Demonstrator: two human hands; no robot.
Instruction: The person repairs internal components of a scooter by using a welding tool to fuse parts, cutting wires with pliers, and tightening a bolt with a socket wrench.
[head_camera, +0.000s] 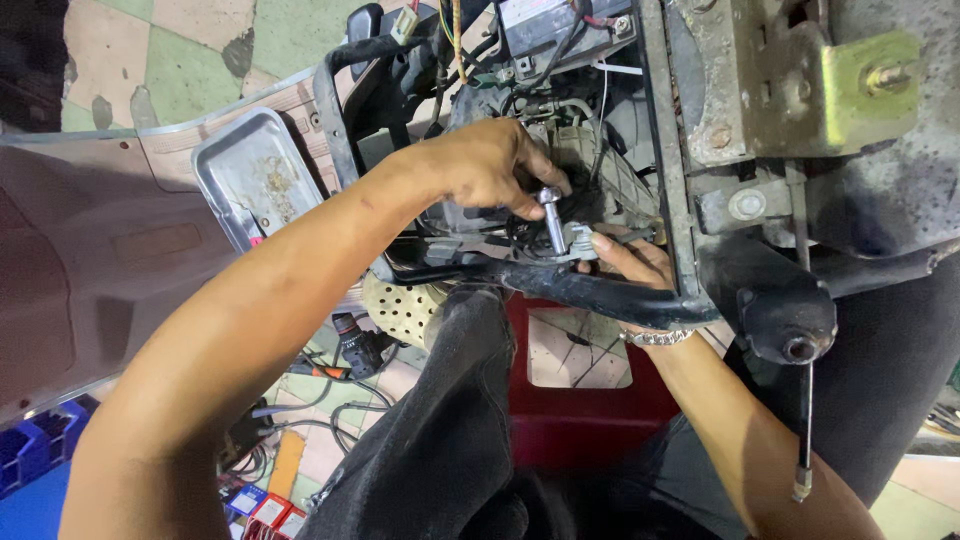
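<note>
My left hand (490, 165) reaches into the open frame of a motorbike and grips a shiny metal socket tool (552, 222) by its top, fingers closed around it. The tool stands nearly upright on a small grey metal fitting (582, 243) in the engine bay. My right hand (632, 262) comes up from below, behind a black frame tube (600, 292); its fingertips press on that fitting. A metal bracelet (655, 338) sits on the right wrist. The engine parts under both hands are dark and partly hidden.
A dented metal tray (255, 175) lies to the left on a brown body panel (90, 260). Wires and a battery (555, 30) sit at the top. A rusty bracket (800, 80) is at the top right. Tools and cables (340, 370) litter the tiled floor.
</note>
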